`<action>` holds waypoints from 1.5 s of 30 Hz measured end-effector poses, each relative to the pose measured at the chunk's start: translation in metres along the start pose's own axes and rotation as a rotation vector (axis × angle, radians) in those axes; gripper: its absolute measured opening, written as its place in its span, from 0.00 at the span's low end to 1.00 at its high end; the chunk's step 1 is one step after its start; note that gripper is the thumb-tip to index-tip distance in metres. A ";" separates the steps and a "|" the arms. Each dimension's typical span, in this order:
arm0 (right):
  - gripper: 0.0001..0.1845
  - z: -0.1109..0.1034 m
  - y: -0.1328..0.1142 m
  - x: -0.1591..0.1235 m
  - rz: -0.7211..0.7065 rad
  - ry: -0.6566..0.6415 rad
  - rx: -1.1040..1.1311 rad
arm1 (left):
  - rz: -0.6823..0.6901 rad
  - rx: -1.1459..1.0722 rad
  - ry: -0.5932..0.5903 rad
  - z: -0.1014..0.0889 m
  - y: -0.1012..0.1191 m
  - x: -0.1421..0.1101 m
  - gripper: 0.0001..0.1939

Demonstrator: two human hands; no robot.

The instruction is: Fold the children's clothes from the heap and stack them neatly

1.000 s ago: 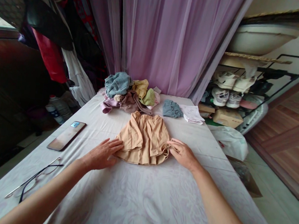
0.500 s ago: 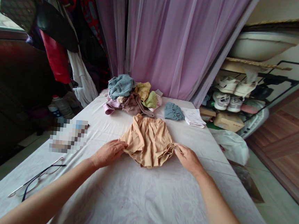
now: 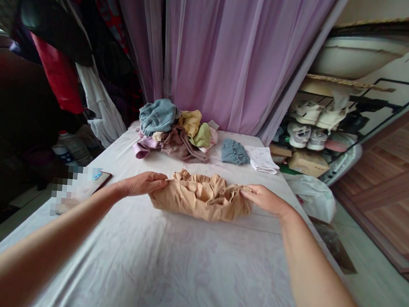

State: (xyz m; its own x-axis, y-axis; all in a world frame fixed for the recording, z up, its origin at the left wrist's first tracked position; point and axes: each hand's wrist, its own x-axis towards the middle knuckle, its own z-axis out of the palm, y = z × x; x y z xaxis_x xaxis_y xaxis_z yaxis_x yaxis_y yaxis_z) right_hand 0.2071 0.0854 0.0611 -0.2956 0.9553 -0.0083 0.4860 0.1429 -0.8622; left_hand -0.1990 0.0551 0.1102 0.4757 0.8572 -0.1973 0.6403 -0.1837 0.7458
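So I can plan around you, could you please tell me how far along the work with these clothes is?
Two pieces look done: the blue garment and white cloth lie compactly beside each other, apart from the pile. In hand is the tan skirt, its edge gripped by the left hand and right hand, not yet lying flat. The crumpled pile seems left.

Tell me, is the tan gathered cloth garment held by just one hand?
No, the left hand and right hand both grip the tan gathered garment.
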 end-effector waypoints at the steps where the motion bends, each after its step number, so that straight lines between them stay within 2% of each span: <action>1: 0.22 0.001 -0.004 0.013 0.024 -0.040 0.048 | -0.010 -0.011 0.032 -0.007 -0.005 0.013 0.23; 3: 0.23 0.005 -0.005 0.035 0.072 -0.058 0.158 | -0.033 -0.015 0.090 -0.017 -0.019 0.038 0.23; 5: 0.22 0.011 0.001 0.051 0.125 -0.001 0.225 | -0.084 0.028 0.126 -0.021 -0.033 0.061 0.22; 8: 0.19 0.023 0.020 0.065 0.218 0.102 0.207 | -0.157 0.090 0.172 -0.014 -0.052 0.083 0.22; 10: 0.16 0.028 0.031 0.069 0.254 0.150 0.167 | -0.164 0.074 0.208 -0.006 -0.060 0.090 0.24; 15: 0.14 0.030 0.045 0.072 0.275 0.177 0.079 | -0.270 -0.170 0.348 0.012 -0.064 0.082 0.33; 17: 0.15 0.026 0.046 0.069 0.277 0.241 0.040 | -0.284 -0.220 0.441 0.015 -0.060 0.074 0.35; 19: 0.19 0.024 0.041 0.062 0.258 0.384 -0.040 | -0.263 -0.119 0.591 0.019 -0.054 0.063 0.34; 21: 0.23 0.027 0.029 0.051 0.156 0.544 -0.176 | -0.178 0.100 0.717 0.030 -0.045 0.053 0.31; 23: 0.23 0.038 0.011 0.037 -0.054 0.601 -0.341 | -0.039 0.339 0.712 0.048 -0.032 0.046 0.28; 25: 0.22 0.057 -0.010 0.025 -0.275 0.467 -0.506 | 0.072 0.517 0.598 0.070 -0.017 0.045 0.25; 27: 0.23 0.077 -0.025 0.017 -0.361 0.298 -0.668 | 0.114 0.604 0.506 0.090 -0.007 0.050 0.27; 30: 0.26 0.097 -0.030 0.015 -0.308 0.163 -0.798 | 0.092 0.651 0.452 0.107 -0.002 0.062 0.29; 33: 0.26 0.101 -0.018 0.019 -0.207 0.098 -0.849 | 0.037 0.675 0.423 0.110 -0.009 0.071 0.30; 38: 0.28 0.101 -0.008 0.020 -0.113 0.043 -0.893 | -0.014 0.710 0.394 0.112 -0.021 0.074 0.32; 45: 0.28 0.105 -0.010 0.022 -0.077 0.017 -0.944 | -0.084 0.711 0.356 0.113 -0.014 0.076 0.34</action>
State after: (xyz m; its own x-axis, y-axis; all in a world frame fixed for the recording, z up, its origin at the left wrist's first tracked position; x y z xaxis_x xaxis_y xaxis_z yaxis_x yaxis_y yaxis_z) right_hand 0.1092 0.0781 0.0159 -0.3460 0.9372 0.0450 0.9325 0.3488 -0.0944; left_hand -0.1038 0.0686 0.0126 0.2643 0.9619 0.0692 0.9537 -0.2714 0.1296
